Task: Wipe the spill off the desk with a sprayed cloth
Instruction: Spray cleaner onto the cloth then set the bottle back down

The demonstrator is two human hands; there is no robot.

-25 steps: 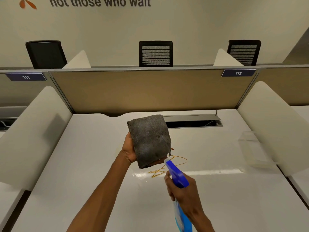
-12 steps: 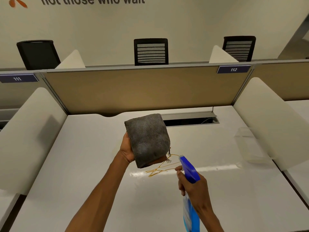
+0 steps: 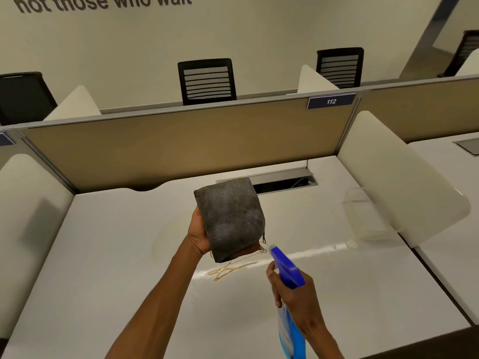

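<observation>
Head view: the grey cloth (image 3: 230,218) is held up flat by the left hand (image 3: 198,233), facing the nozzle. The spray bottle (image 3: 286,270) is gripped by the right hand (image 3: 298,299) at five o'clock, aimed to wet it above the spill (image 3: 228,270).

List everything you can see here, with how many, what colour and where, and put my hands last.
cloth: 1, dark grey, held up over the desk
spray bottle: 1, blue, nozzle aimed at the cloth
spill: 1, yellow-orange streaks, desk middle
desk: 1, white, foreground
clear holder: 1, transparent, desk right
cable slot: 1, grey, desk rear
partition: 1, tan, behind desk
chairs: 4 partly seen, black, beyond partition
112 label: 1, navy, partition top
left hand: holds cloth
right hand: grips bottle
</observation>
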